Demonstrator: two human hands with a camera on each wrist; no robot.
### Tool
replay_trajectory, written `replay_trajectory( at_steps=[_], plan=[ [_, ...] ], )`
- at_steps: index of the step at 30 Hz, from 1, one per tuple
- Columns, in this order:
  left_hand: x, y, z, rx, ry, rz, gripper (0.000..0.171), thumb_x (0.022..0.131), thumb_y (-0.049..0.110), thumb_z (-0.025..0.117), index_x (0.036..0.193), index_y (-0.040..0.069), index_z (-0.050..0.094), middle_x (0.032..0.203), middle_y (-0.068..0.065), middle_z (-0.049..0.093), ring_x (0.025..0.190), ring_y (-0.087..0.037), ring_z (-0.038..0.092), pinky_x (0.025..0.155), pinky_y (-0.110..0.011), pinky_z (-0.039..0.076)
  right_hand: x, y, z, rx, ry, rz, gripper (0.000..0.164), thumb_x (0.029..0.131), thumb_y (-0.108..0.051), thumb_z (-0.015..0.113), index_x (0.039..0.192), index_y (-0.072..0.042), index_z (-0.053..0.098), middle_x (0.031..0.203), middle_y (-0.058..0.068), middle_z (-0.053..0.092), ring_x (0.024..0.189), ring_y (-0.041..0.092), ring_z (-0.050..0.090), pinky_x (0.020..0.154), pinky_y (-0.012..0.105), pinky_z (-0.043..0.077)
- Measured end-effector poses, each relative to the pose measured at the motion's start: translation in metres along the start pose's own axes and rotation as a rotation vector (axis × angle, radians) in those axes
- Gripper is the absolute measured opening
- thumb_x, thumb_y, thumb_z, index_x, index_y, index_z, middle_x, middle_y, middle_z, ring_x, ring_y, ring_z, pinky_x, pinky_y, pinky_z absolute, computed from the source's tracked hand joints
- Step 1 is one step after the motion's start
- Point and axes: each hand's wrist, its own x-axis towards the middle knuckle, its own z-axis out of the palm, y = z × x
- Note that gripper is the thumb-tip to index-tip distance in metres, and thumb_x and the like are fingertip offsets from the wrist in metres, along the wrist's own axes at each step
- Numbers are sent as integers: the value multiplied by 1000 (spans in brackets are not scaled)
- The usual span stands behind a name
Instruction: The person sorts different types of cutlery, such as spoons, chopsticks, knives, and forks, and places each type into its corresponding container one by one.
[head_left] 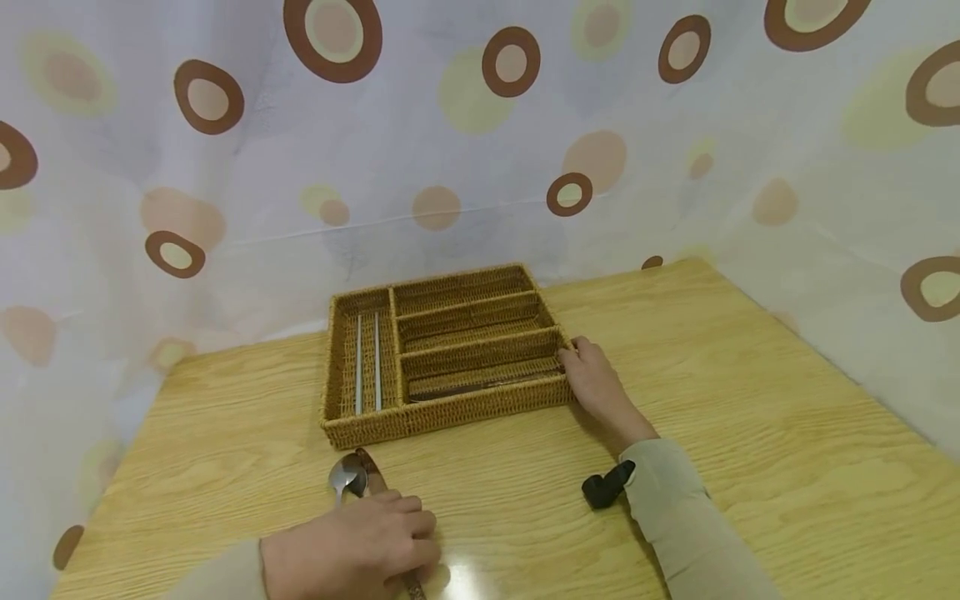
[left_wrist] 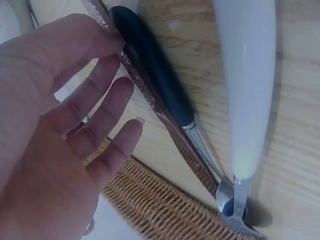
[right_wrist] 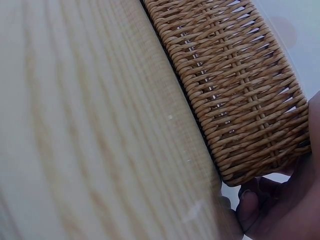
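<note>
My left hand [head_left: 360, 542] pinches a brown-bronze table knife [left_wrist: 145, 90] with a patterned handle between thumb and fingertips, low over the table. Right beside the knife lie two spoons, one with a dark green handle [left_wrist: 157, 70] and one with a white handle [left_wrist: 250, 85]; the bowl of a spoon [head_left: 343, 472] shows past my hand in the head view. My right hand [head_left: 600, 387] grips the near right corner of a woven cutlery tray [head_left: 450, 410], its thumb over the rim. The right wrist view shows the tray's wicker side [right_wrist: 235, 95] above the fingers.
Two pale chopsticks [head_left: 358, 367] lie in the tray's left compartment. A thin dark utensil [head_left: 457, 390] lies in the front compartment. The wooden table [head_left: 750, 417] meets a patterned curtain [head_left: 465, 167] behind the tray. A black wrist device [head_left: 606, 486] sits at the right cuff.
</note>
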Motion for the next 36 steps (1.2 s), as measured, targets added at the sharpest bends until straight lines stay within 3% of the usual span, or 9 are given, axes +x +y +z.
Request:
replay_trajectory(
  at_steps=[4, 10, 14, 20, 25, 31, 36],
  plan=[
    [0, 1, 2, 121, 9, 11, 25, 73, 14, 71, 89, 25, 55, 87, 14, 49, 77, -4, 39, 68, -18, 37, 0, 1, 0, 19, 2, 1, 46, 99, -32, 28, 128, 4, 37, 124, 26, 43, 114, 38, 40, 94, 57, 36],
    [-2, -1, 6, 283, 90, 24, 27, 68, 8, 66, 86, 24, 53, 84, 12, 49, 74, -7, 40, 66, -21, 39, 1, 0, 1, 18, 14, -15, 45, 99, -32, 28, 125, 3, 40, 120, 24, 46, 110, 36, 43, 93, 56, 38],
    [-1, -2, 6, 320, 83, 34, 27, 69, 9, 65, 86, 26, 53, 82, 12, 49, 73, -8, 40, 66, -22, 40, 2, -1, 2, 9, 23, -23, 43, 99, -32, 29, 121, 3, 43, 115, 24, 48, 106, 35, 45, 91, 55, 39],
    [4, -5, 5, 388, 52, 89, 25, 72, 19, 72, 86, 31, 55, 83, 11, 49, 73, -9, 40, 65, -21, 39, 1, 0, 1, 15, 6, -17, 46, 99, -32, 28, 126, 4, 39, 122, 26, 45, 113, 38, 41, 94, 56, 37],
    [7, -6, 7, 444, 65, 126, 27, 69, 22, 74, 83, 32, 54, 85, 10, 49, 76, -11, 40, 73, -22, 42, 1, 0, 2, 15, 6, -17, 46, 99, -31, 28, 127, 5, 38, 122, 27, 44, 114, 38, 40, 95, 57, 36],
    [10, -8, 7, 457, 63, 147, 29, 68, 33, 76, 85, 32, 53, 87, 12, 51, 78, -10, 41, 74, -22, 41, 1, 1, 2, 10, 1, -14, 48, 99, -33, 28, 128, 5, 37, 125, 27, 42, 116, 39, 39, 96, 57, 35],
    [13, -8, 6, 438, 43, 163, 30, 70, 34, 74, 89, 31, 51, 85, 16, 51, 77, -8, 38, 72, -21, 39, 1, 1, 2, 6, 4, -11, 49, 99, -33, 28, 129, 5, 36, 126, 27, 42, 116, 39, 38, 96, 58, 34]
  ],
)
